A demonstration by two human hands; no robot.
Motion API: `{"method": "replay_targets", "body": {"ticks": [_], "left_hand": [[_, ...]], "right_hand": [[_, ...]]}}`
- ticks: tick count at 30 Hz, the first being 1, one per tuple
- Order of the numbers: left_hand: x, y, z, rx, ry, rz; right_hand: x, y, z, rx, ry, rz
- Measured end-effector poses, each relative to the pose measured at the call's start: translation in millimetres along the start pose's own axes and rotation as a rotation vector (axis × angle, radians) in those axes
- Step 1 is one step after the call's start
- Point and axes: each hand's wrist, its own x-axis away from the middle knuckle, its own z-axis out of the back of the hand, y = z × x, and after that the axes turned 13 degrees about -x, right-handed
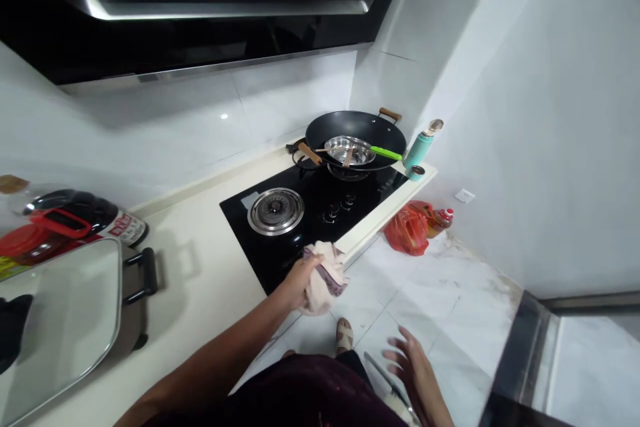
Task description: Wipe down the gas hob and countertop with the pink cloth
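My left hand point(303, 278) is closed around a crumpled pale pink cloth point(325, 280) with a darker printed band. The cloth is at the front edge of the black glass cooktop point(240, 227), partly hanging past it. Low on the right, my right hand point(411, 361) is in the air over the floor, fingers apart, holding nothing. Near the cloth are the cooktop's knobs point(340, 208) and a bare round burner point(276, 211). On the far burner sits a black wok point(320, 125) with wooden handles. Inside it rest a steel bowl point(345, 141) and a green-handled utensil point(386, 153).
A teal flask point(419, 150) with its lid up and a small teal cup point(416, 173) stand at the counter's right end. Red plastic bags point(407, 230) and an oil bottle point(443, 219) are on the floor. Left are a glass-lidded electric pan point(65, 320) and dark bottles point(90, 210). A range hood point(210, 40) hangs overhead.
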Motion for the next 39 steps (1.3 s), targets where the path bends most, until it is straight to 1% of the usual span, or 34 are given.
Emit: {"method": "replay_targets", "body": {"ticks": [1, 3, 5, 7, 9, 11, 14, 16, 17, 18, 20, 21, 22, 23, 24, 25, 27, 29, 31, 33, 35, 37, 39], "left_hand": [[-2.6, -8.4, -11.8, -0.037, -0.043, -0.019], [-6.5, -20.4, -32.3, -0.160, -0.096, -0.065], [-9.2, -24.7, -45.0, -0.290, -0.101, -0.136], [-10.9, -22.9, -47.5, -0.406, -0.064, -0.228], [-12.1, -18.1, -41.9, -0.512, 0.018, -0.292], [-13.5, -12.7, -33.1, -0.542, 0.116, -0.299], [-19.0, -4.1, -19.0, -0.438, 0.231, -0.333], [-24.3, 1.0, -4.8, -0.410, 0.291, -0.365], [-26.4, 1.9, 6.0, -0.439, 0.319, -0.365], [-27.2, 0.9, 19.7, -0.497, 0.345, -0.356], [-23.0, -9.0, 55.6, -0.677, 0.447, -0.333], [-17.6, -17.8, 76.5, -0.802, 0.558, -0.338], [-10.0, -28.7, 97.8, -0.918, 0.767, -0.348], [-0.8, -40.5, 118.4, -1.022, 0.949, -0.361], [9.2, -52.3, 137.2, -1.120, 1.048, -0.377], [19.2, -62.8, 153.2, -1.203, 1.111, -0.381], [36.1, -77.4, 175.5, -1.336, 1.219, -0.348], [46.3, -81.7, 186.0, -1.413, 1.325, -0.263], [50.4, -78.3, 189.8, -1.445, 1.396, -0.152], [51.6, -72.1, 192.0, -1.463, 1.388, -0.060], [52.4, -67.6, 195.1, -1.493, 1.336, -0.023], [53.8, -66.1, 199.0, -1.533, 1.293, -0.029], [55.6, -66.6, 202.5, -1.582, 1.271, -0.046]], "right_hand": [[-28.6, -8.8, -15.9, -0.051, -0.062, -0.046], [-73.9, -27.7, -49.3, -0.152, -0.239, -0.150], [-103.8, -47.3, -76.6, -0.161, -0.404, -0.198], [-124.3, -65.8, -93.2, -0.094, -0.474, -0.171], [-142.3, -81.1, -102.8, 0.040, -0.483, -0.093], [-160.6, -92.1, -113.0, 0.234, -0.467, 0.039], [-186.6, -100.9, -139.7, 0.519, -0.452, 0.350], [-201.3, -102.2, -162.6, 0.680, -0.496, 0.532], [-207.6, -101.3, -173.7, 0.769, -0.523, 0.593], [-212.8, -99.0, -183.8, 0.867, -0.535, 0.635], [-218.7, -88.8, -199.9, 1.081, -0.513, 0.668], [-218.8, -80.5, -205.9, 1.190, -0.492, 0.660], [-217.0, -70.0, -210.9, 1.292, -0.482, 0.634], [-213.4, -57.6, -215.3, 1.389, -0.494, 0.588], [-208.6, -44.0, -219.5, 1.474, -0.523, 0.533], [-203.3, -30.0, -223.9, 1.545, -0.558, 0.484], [-194.3, -4.0, -234.7, 1.640, -0.630, 0.436], [-191.6, 14.5, -249.3, 1.681, -0.688, 0.451], [-195.9, 23.9, -267.0, 1.688, -0.722, 0.470], [-203.8, 26.7, -284.0, 1.681, -0.729, 0.465], [-211.0, 27.0, -293.3, 1.678, -0.736, 0.477], [-215.1, 26.8, -288.2, 1.669, -0.762, 0.555], [-216.9, 25.4, -266.9, 1.636, -0.789, 0.669]]}}
